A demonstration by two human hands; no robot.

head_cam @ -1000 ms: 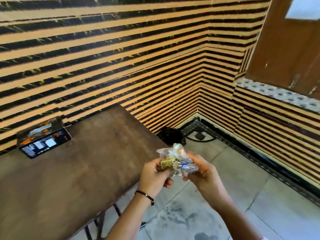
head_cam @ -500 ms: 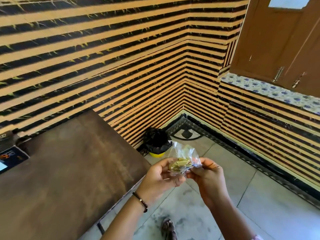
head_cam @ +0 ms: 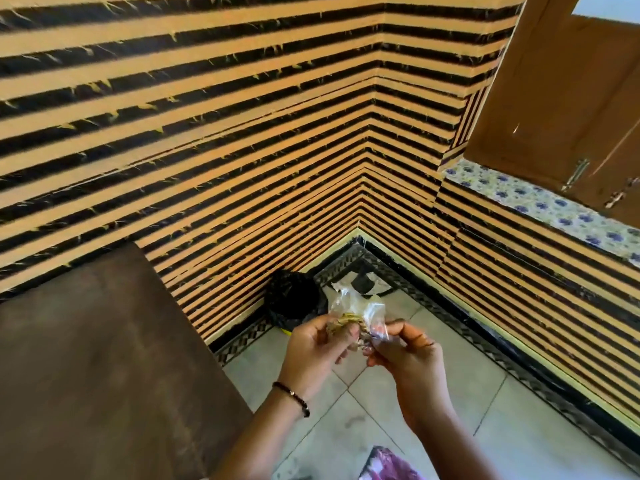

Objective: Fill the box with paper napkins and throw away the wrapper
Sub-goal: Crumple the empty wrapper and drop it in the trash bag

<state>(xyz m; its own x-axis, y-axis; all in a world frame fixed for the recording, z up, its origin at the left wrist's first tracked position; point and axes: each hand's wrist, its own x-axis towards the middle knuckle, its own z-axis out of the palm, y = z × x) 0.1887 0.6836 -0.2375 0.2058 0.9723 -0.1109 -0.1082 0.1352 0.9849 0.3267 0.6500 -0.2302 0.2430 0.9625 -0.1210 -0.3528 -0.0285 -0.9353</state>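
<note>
A crumpled clear plastic wrapper with yellow print is held between both hands, above the floor. My left hand pinches its left side with thumb and fingers. My right hand grips its right edge. Just beyond the wrapper, on the floor by the wall, stands a small bin with a black liner and a yellow base. The napkin box is out of view.
A dark brown table fills the lower left, its right edge close to my left wrist. Striped walls meet in a corner ahead. A patterned ledge and wooden shutters are at the right. Grey floor tiles lie below.
The view has swung right and nearer the corner; the box on the table has left the frame. The bin now sits right behind the wrapper, which is crumpled tighter in both hands.
</note>
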